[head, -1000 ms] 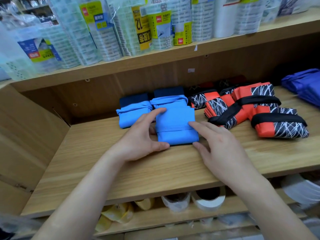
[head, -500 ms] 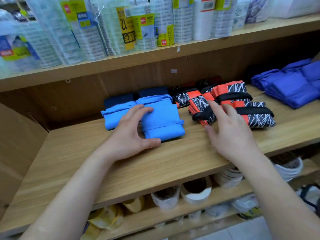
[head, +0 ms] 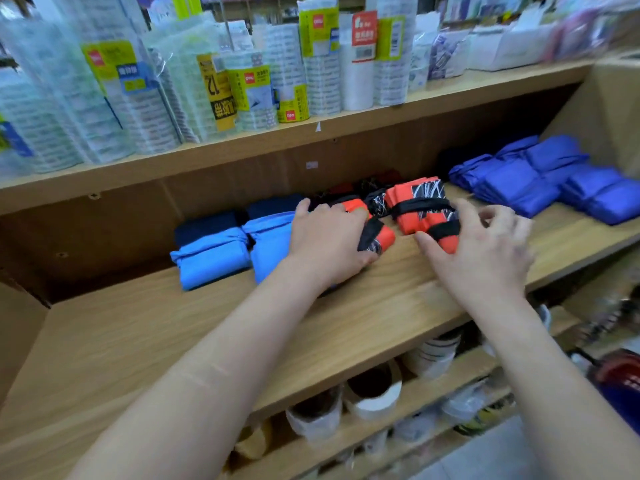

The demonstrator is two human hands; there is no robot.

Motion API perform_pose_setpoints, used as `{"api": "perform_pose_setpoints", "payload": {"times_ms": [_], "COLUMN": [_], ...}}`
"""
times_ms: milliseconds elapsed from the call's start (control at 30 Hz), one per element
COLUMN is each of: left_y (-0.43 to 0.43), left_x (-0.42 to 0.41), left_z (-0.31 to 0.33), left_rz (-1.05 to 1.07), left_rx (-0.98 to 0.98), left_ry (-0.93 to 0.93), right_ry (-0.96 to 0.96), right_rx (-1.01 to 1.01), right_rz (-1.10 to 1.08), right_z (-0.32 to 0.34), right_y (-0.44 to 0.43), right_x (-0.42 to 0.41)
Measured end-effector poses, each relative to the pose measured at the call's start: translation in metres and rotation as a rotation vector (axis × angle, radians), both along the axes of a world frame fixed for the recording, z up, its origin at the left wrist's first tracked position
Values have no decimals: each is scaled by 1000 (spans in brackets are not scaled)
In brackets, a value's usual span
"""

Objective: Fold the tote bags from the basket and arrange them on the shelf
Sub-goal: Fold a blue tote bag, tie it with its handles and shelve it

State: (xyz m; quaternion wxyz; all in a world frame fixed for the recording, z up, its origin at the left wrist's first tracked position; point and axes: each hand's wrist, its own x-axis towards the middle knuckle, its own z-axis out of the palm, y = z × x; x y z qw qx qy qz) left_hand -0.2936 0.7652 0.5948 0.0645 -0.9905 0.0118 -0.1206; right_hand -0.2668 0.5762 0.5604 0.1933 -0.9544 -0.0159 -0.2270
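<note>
Two light blue folded tote bags lie side by side on the wooden shelf. My left hand reaches over the right one and grips an orange-and-black folded tote bag, fingers on top and thumb at its front. More orange-and-black folded bags sit just to the right. My right hand hovers over the nearest of them with its fingers loosely bent and its thumb touching the bag's front. No basket is clearly in view.
Dark navy folded bags sit behind the light blue ones. Royal blue folded bags fill the shelf's right end. Packs of tape rolls line the shelf above, and tape rolls stand below. The shelf's left front shows bare wood.
My left hand left the light blue bag and moved right onto an orange-and-black bag. My right hand shifted right over the front orange-and-black bags. The view swung right.
</note>
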Motion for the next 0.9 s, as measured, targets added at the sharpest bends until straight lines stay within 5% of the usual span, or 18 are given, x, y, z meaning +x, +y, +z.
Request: {"api": "perform_pose_setpoints", "payload": {"times_ms": [133, 433, 600, 733, 900], "left_y": [2, 4, -19, -49, -96], "left_x": [8, 7, -28, -63, -89], "left_z": [-4, -11, -18, -35, -63], "left_rz": [-61, -77, -225, -381, -633], "left_rx": [-76, -141, -272, -391, -332], "left_ry": [-22, -68, -274, -320, -155], "right_ry": [306, 163, -32, -40, -16], "right_rx": [20, 146, 333, 297, 110], "right_rz": [47, 191, 262, 279, 235], "right_z": [-6, -19, -29, -43, -68], "right_y": [-20, -35, -64, -105, -178], "right_x": [19, 7, -38, -75, -105]}}
